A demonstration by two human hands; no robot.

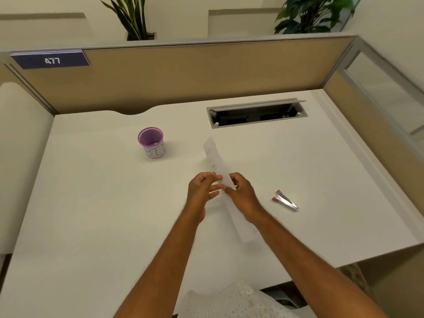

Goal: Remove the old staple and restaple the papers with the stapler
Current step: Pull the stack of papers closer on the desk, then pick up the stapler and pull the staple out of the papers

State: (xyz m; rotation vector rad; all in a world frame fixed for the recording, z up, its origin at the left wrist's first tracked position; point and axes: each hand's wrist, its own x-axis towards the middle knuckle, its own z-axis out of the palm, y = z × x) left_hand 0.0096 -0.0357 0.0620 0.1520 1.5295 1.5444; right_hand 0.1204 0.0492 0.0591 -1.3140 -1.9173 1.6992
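Observation:
A thin stack of white papers (215, 157) is held nearly edge-on above the middle of the white desk (91, 203), blurred by motion. My left hand (202, 191) pinches it from the left side and my right hand (241, 191) grips it from the right, both near the middle of the sheets. No staple can be made out on the papers. A small silver stapler (286, 200) with pink ends lies on the desk to the right of my right hand, apart from it.
A purple-rimmed cup (152, 143) labelled BIN stands at the back left. An open cable hatch (257, 113) is set into the desk at the back right. Beige partition walls (183, 72) enclose the desk on the far and right sides.

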